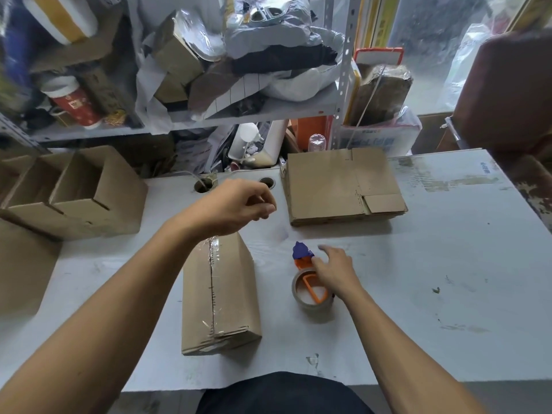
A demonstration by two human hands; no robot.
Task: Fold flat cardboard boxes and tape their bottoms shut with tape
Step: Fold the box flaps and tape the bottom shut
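nothing really readable here, blue print on the white box (377, 141) behind the table too blurry, small blue label (484, 167) at the table's far corner unreadable, red cup (78, 107) markings just smudges

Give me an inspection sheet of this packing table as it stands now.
Surface: white table, scuffed, with old tape marks at the far right and two round holes at the back.
Job's things: taped box lying in front, clear tape along its seam; tape dispenser to its right; stack of flat boxes at the back; folded open boxes at the left.
Clutter: nothing seen on the table beyond the job's things.
Hands: left hand above the taped box, fingers loosely curled, holding nothing; right hand on the tape dispenser, fingers fairly straight.
Cables: a thin cord runs into the left hole.
Surroundings: metal shelf crammed with bags and cardboard.
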